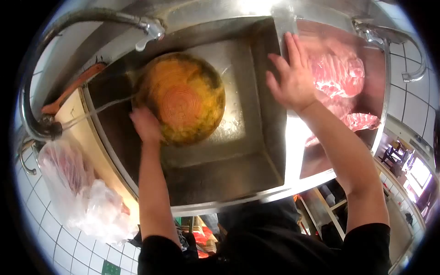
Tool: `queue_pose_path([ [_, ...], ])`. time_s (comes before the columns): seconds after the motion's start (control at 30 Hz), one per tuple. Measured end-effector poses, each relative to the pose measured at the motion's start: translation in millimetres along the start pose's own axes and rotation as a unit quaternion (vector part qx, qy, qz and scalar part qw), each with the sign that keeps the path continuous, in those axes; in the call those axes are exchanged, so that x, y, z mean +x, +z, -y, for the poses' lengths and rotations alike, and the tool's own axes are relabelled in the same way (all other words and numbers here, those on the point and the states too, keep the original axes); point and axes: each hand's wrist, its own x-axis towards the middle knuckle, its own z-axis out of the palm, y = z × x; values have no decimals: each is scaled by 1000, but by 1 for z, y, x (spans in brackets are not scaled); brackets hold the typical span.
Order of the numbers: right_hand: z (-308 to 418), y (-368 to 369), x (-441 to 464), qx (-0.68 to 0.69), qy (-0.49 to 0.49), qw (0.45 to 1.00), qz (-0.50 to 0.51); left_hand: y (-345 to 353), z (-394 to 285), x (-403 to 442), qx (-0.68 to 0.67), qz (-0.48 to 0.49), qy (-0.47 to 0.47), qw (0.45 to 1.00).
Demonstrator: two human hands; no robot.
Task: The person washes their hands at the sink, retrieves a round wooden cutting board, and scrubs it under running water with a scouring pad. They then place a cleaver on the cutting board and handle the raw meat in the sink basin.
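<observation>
A round wooden chopping board (183,98), orange-yellow with concentric rings and dark patches along its rim, is in the left sink basin (220,176). My left hand (147,126) is at the board's lower left edge and grips it; some of its fingers are blurred or hidden. Water from the left tap (54,130) streams toward the board's left side. My right hand (295,82) is open, fingers spread, over the metal divider (295,151) between the basins. Just right of that hand, large pieces of raw meat (339,75) lie in the right basin.
A wooden-handled tool (75,87) rests along the left ledge. Below it, a clear plastic bag (68,169) with reddish contents sits beside a pale board (117,169). A second tap (412,55) curves over the right side. White tiles cover the walls.
</observation>
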Motion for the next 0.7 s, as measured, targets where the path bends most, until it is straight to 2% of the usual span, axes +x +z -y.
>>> queue_pose_path([
  [0.03, 4, 0, -5, 3, 6, 1000, 11, -7, -2, 27, -20, -138, -46, 989],
  [0.07, 3, 1, -4, -1, 6, 1000, 11, -28, -3, 67, -42, -286, -98, 952],
  [0.1, 1, 1, 1, -6, 7, 1000, 11, -75, -33, 95, 46, -96, -72, 992],
  [0.13, 1, 0, 2, -5, -1, 1000, 5, -117, -74, 105, 134, 106, -38, 985],
  [0.17, 0, 0, 2, -2, -7, 1000, 0, -110, -104, 94, -100, 37, -18, 994],
  [0.2, 1, 0, -1, 1, -11, 1000, -5, -103, -133, 83, -323, -13, 31, 946],
  [0.27, 2, 0, -3, 4, -8, 1000, 7, -107, -185, 17, -205, -123, 228, 944],
  [0.33, -1, 0, 1, 1, -5, 1000, 6, -94, -173, -50, -327, -137, 242, 903],
  [0.4, 1, -1, 1, 6, -6, 1000, 6, -63, -121, -91, -358, -69, 264, 893],
  [0.47, 0, 0, 2, 5, -4, 1000, 7, -54, -62, -61, -154, 64, 126, 978],
  [0.53, 3, 1, -5, 5, 4, 1000, 19, -59, -18, 3, -107, -98, -36, 989],
  [0.6, 1, 1, 0, -4, 11, 1000, 20, -82, -25, 69, 61, -170, -90, 979],
  [0.67, -1, 1, 1, -1, -1, 1000, 11, -75, -73, 119, 9, 97, -106, 990],
  [0.7, 0, 2, 0, 6, -5, 1000, 6, -89, -107, 84, -81, 61, -19, 995],
])
